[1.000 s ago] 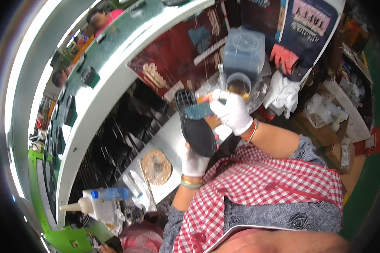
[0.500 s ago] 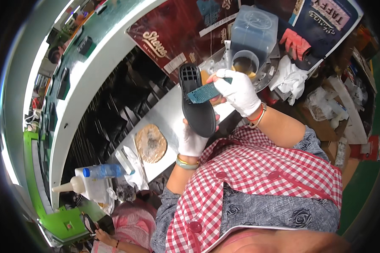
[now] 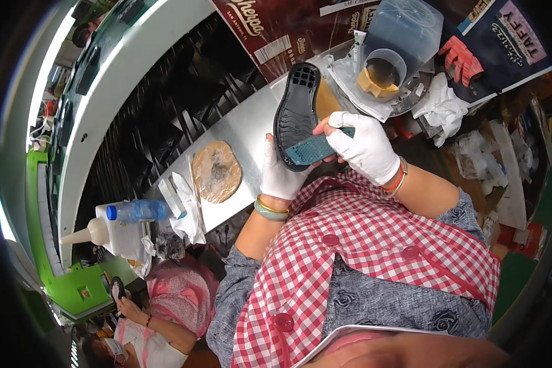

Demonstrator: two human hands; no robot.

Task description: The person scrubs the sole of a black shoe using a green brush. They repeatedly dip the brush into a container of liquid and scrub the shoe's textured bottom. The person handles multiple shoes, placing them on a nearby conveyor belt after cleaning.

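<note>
My left hand (image 3: 282,178), in a white glove with bare fingertips, grips a black shoe sole (image 3: 294,113) by its lower, wider end. The sole stands tilted up, with its ribbed inner face and gridded heel part showing. My right hand (image 3: 365,147), gloved the same way, is closed on the handle of a flat teal brush (image 3: 310,149) with a dotted face. The brush lies across the wide end of the sole and appears to touch it. Part of the left hand's grip is hidden behind the sole.
A clear cup of dark liquid (image 3: 383,70) stands by a bluish plastic container (image 3: 405,34). On the metal bench (image 3: 257,147) lies a round brown disc (image 3: 216,172). A water bottle (image 3: 138,211), crumpled white cloth (image 3: 440,107) and red glove (image 3: 461,60) are around. Another person (image 3: 165,319) sits lower left.
The brush has moved from the sole's middle down to its wide end. The sole is turned to show more of its inner face. The whole view has shifted a little.
</note>
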